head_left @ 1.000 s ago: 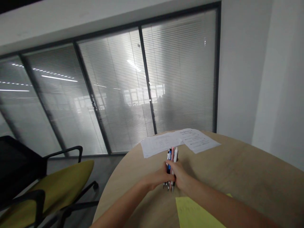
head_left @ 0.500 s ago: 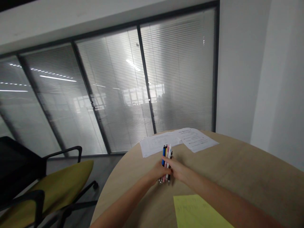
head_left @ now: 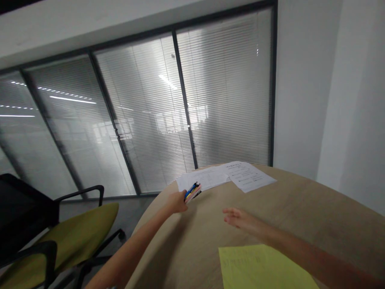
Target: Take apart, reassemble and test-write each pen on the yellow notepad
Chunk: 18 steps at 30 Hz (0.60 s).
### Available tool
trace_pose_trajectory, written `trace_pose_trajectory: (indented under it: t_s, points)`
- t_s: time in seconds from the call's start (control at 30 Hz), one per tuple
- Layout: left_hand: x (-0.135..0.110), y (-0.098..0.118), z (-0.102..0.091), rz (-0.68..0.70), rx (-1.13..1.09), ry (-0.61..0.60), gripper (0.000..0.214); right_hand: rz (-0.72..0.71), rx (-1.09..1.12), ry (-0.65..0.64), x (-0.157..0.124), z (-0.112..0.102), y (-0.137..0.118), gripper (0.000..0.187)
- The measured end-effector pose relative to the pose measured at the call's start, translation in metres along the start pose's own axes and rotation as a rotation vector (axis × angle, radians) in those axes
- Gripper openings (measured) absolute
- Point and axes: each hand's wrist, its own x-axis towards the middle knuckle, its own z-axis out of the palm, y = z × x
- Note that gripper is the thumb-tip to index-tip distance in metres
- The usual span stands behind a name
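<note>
My left hand (head_left: pixel 176 202) is closed round a bundle of pens (head_left: pixel 192 192) in blue, pink, white and black. It holds them near the far left edge of the round wooden table (head_left: pixel 300 216), just in front of a white printed sheet (head_left: pixel 200 179). My right hand (head_left: pixel 237 217) hovers low over the middle of the table with its fingers stretched out and nothing in it. A yellow sheet of paper (head_left: pixel 261 269) lies close to me beneath my right forearm.
A second white printed sheet (head_left: pixel 249 176) lies at the table's far edge. An office chair with a yellow-green seat (head_left: pixel 69 228) and black armrests stands to the left on the floor. Glass partitions with blinds (head_left: pixel 168 112) close off the back.
Both hands held the pens together at the table's middle. Now the right hand has let go and opened, and the left hand has carried the bundle off to the left and farther away.
</note>
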Motion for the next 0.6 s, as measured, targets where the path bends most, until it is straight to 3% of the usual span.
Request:
trace_pose_trajectory:
  t_s: [0.13, 0.23, 0.3, 0.47, 0.6]
  points:
    - [0.012, -0.02, -0.004, 0.089, 0.167, -0.025, 0.037, -0.057, -0.149, 0.003, -0.042, -0.028, 0.011, 0.032]
    - [0.021, -0.027, -0.001, 0.143, 0.239, -0.043, 0.035, -0.021, -0.274, 0.016, -0.074, -0.045, 0.014, 0.031]
    - [0.027, -0.031, 0.002, 0.176, 0.268, -0.045, 0.034, -0.021, -0.374, 0.086, -0.089, -0.055, 0.018, 0.03]
    - [0.037, -0.041, 0.006, 0.249, 0.309, -0.052, 0.033, -0.018, -0.417, 0.165, -0.108, -0.067, 0.033, 0.03]
    - [0.041, -0.047, 0.01, 0.273, 0.324, -0.063, 0.036, -0.053, -0.418, 0.142, -0.115, -0.07, 0.044, 0.029]
